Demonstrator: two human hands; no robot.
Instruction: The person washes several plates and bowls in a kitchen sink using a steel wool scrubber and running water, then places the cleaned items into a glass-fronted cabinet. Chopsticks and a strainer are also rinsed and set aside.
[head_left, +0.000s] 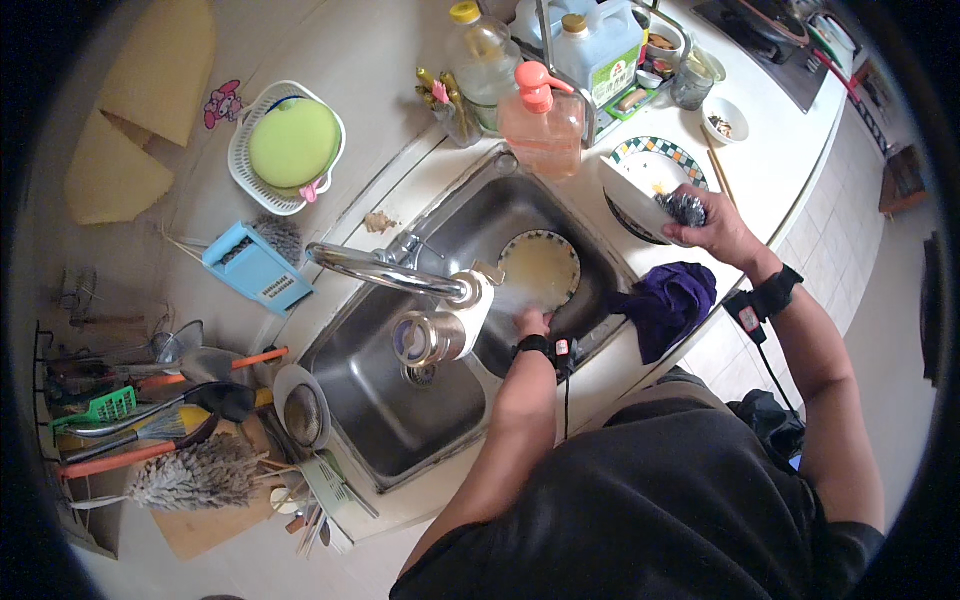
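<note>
In the right basin of the steel sink (517, 195), a plate with a checkered rim (537, 270) holds cloudy, yellowish water. My left hand (533, 322) is at its near edge, beside a spray of water; its fingertips are hard to make out. Over the counter on the right, my right hand (721, 229) grips a steel wool scrubber (682, 209) together with the edge of a tilted white bowl (636, 196). Behind and beneath that bowl shows another dish with a green, orange and white checkered rim (679, 154), food bits inside.
A chrome faucet (382, 270) arches over the sink. A purple cloth (671, 307) hangs over the counter edge. Behind the sink stand a pink pump bottle (541, 127) and a large jug (600, 49). Chopsticks (718, 169) lie near a small bowl (725, 120). Utensils crowd the left.
</note>
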